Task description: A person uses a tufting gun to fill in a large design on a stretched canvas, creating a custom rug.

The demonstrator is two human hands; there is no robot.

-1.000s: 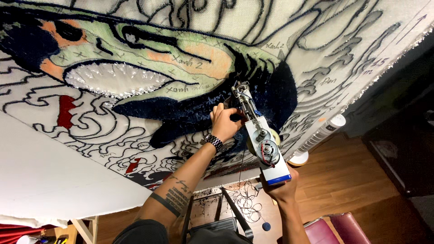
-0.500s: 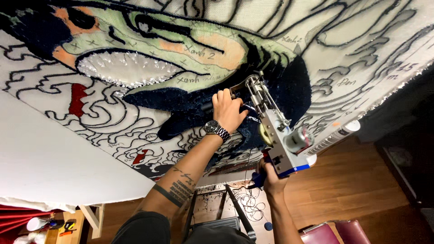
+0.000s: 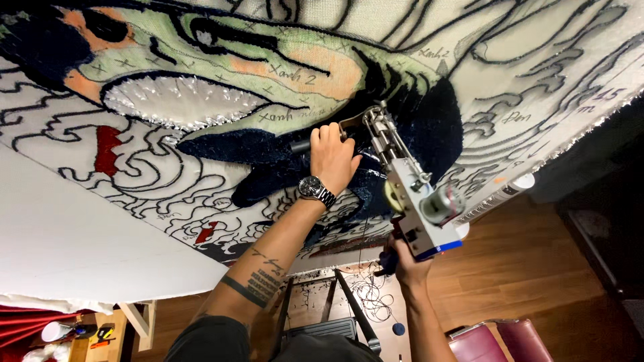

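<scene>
Step in hand: tufting dark yarn. The tufting gun presses into the cloth at 1 o'clock of centre. Left hand fingers wrap its front handle; right hand closes around the rear grip. A further pass calls for steady pressure along the outline.

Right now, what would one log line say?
left hand: grips front handle | right hand: holds tufting gun grip | needle: against dark blue patch of cloth

- A stretched backing cloth carries dark blue tufted pile at centre.
- Wooden floor is seen at 5 o'clock, bearing a red seat.
</scene>
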